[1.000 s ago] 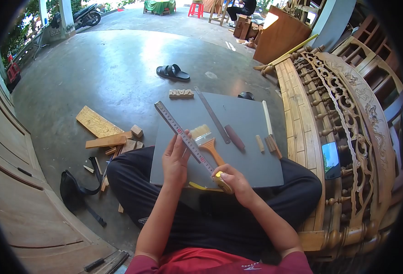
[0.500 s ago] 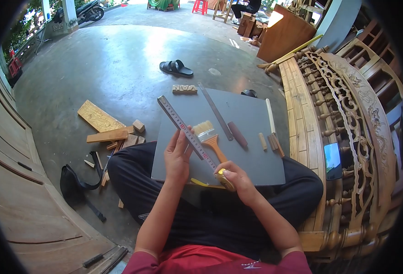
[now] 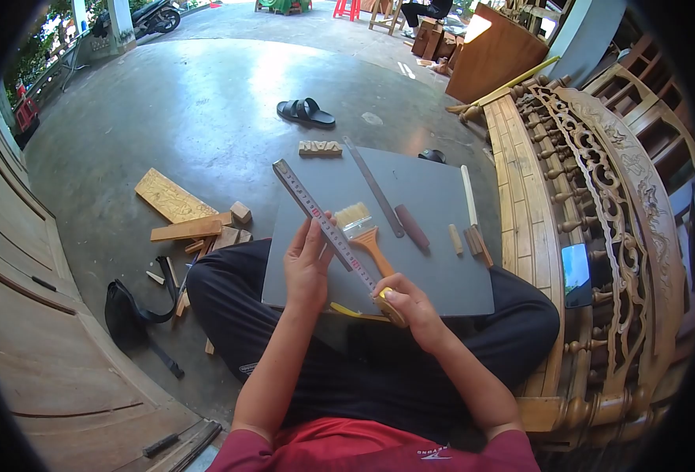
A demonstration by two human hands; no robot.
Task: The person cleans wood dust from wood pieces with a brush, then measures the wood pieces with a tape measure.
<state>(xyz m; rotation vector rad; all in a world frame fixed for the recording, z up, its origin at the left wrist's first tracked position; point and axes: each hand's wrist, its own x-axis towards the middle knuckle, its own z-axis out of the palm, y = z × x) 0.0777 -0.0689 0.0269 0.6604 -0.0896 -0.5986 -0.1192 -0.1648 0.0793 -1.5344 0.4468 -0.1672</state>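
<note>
In my right hand (image 3: 409, 308) is the case of a yellow and dark tape measure (image 3: 391, 308), its blade drawn out toward the upper left. My left hand (image 3: 308, 267) pinches the blade (image 3: 324, 224) near its middle, together with a thin dark strip (image 3: 342, 258) along its lower edge. The blade slants over a grey board (image 3: 434, 197) across my lap. Close to both hands, a wide paintbrush (image 3: 373, 249) with an orange handle lies on the board. Beyond it are a flat metal file or blade (image 3: 373, 187) and a brown handle-shaped piece (image 3: 412, 227).
Small wood pieces (image 3: 473, 240) lie at the board's right edge, and a carved lettered block (image 3: 321, 148) at its far edge. Wood offcuts (image 3: 176, 197) and a black bag (image 3: 127, 315) are on the floor at left. Carved wooden furniture (image 3: 591, 236) borders the right. A sandal (image 3: 306, 112) lies ahead.
The hands keep the same hold on the tape measure, with hardly any movement. The whole view has shifted very slightly.
</note>
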